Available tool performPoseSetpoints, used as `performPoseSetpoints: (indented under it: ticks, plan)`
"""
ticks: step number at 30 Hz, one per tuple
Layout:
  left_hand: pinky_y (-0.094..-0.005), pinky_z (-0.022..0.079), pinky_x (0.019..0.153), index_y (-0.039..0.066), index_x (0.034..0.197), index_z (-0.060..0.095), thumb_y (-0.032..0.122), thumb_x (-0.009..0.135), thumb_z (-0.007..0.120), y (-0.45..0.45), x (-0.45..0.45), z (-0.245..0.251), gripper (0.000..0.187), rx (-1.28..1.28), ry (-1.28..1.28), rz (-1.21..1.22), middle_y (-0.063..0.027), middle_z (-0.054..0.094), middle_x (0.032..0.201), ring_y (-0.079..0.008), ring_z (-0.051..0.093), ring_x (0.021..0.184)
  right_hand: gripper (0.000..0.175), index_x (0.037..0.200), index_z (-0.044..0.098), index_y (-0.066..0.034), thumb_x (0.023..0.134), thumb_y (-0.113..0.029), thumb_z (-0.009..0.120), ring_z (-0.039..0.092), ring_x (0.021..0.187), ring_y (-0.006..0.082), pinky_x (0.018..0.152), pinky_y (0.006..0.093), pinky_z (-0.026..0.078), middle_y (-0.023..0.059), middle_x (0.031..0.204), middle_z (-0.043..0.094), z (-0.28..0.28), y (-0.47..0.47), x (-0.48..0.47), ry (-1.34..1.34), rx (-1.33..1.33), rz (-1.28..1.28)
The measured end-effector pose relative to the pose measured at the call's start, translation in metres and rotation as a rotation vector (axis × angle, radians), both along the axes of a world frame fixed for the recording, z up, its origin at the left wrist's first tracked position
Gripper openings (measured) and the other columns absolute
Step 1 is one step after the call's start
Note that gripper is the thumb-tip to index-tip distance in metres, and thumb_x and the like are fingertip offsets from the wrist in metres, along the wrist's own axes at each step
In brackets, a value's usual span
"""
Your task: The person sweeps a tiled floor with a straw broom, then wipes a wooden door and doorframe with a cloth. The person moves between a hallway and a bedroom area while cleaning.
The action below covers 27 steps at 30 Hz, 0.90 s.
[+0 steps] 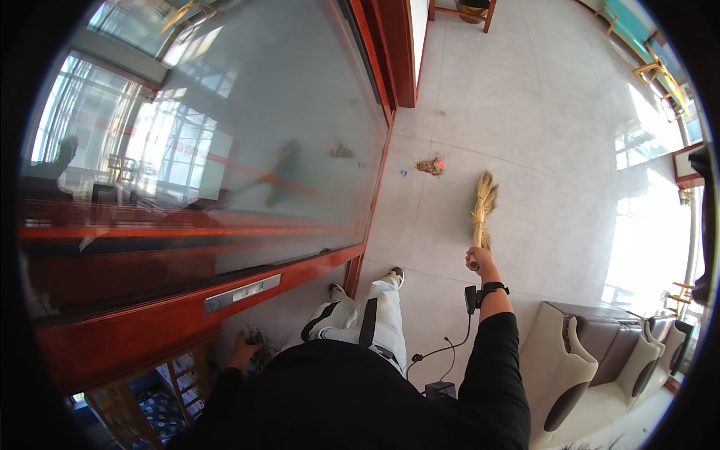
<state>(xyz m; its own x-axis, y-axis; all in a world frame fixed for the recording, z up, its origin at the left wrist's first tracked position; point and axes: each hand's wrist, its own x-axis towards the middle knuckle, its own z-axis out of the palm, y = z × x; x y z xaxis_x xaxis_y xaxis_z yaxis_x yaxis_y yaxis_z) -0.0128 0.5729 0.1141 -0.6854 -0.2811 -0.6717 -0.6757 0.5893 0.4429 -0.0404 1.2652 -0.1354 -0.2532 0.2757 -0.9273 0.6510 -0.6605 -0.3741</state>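
My right hand (480, 259) grips the handle end of a short straw hand broom (482, 211), whose bristles point away from me above the pale tiled floor. Left of the bristles lies a small pile of brown debris (429, 166) with a pink scrap (440, 165) on it. A small blue scrap (404, 173) lies just left of the pile. My left hand (243, 350) is low at the left, below the red door's edge, closed around a greyish-brown tangled clump (254, 337) that I cannot name for certain.
A red-framed glass door (315, 260) with a metal lock plate (242, 293) stands close on my left and reflects the room. Cream and brown upholstered seats (568, 360) are at the lower right. A wooden stand (488, 17) is at the far top, and wooden chairs (655, 70) at the far right.
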Motion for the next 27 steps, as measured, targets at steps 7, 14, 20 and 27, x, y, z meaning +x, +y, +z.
performPoseSetpoints:
  ticks: [7,14,20,27]
  plan:
    - [-0.035,0.041,0.089,-0.001,0.123,0.034,0.005,0.066,0.073,-0.014,-0.005,-0.026,0.069,0.011,-0.017,-0.204,-0.0163,0.047,0.117,-0.027,0.046,0.11,0.013,0.084,0.052,-0.0002,0.072,0.003,0.05,0.049,0.047,0.0133,0.039,0.0245,0.043,0.0076,0.065,0.05,0.077,-0.031,0.135,0.146,-0.049,-0.028]
    - [-0.0375,0.04,0.093,0.0,0.127,0.03,0.011,0.071,0.071,-0.019,0.004,-0.04,0.07,-0.102,-0.151,-0.198,-0.0182,0.04,0.125,-0.0316,0.041,0.116,0.011,0.082,0.046,0.0028,0.072,0.003,0.049,0.049,0.05,0.0175,0.041,0.0263,0.042,0.0104,0.066,0.049,0.078,-0.115,0.165,0.041,-0.201,-0.454]
    - [-0.0423,0.037,0.098,0.0,0.133,0.022,0.019,0.073,0.072,-0.006,0.008,-0.007,0.08,-0.142,-0.243,-0.131,-0.0199,0.032,0.132,-0.0352,0.036,0.12,0.01,0.082,0.044,0.0011,0.073,0.001,0.049,0.049,0.054,0.0208,0.043,0.028,0.045,0.012,0.067,0.049,0.028,-0.136,0.117,0.023,-0.323,-0.522]
    - [-0.0445,0.039,0.096,0.001,0.133,0.02,0.023,0.07,0.074,-0.022,0.03,-0.002,0.086,-0.122,-0.233,-0.116,-0.0206,0.034,0.131,-0.0346,0.038,0.118,0.012,0.08,0.043,-0.0002,0.07,0.002,0.048,0.049,0.05,0.0208,0.043,0.0286,0.047,0.0118,0.064,0.048,0.007,-0.178,-0.011,0.116,-0.384,-0.388]
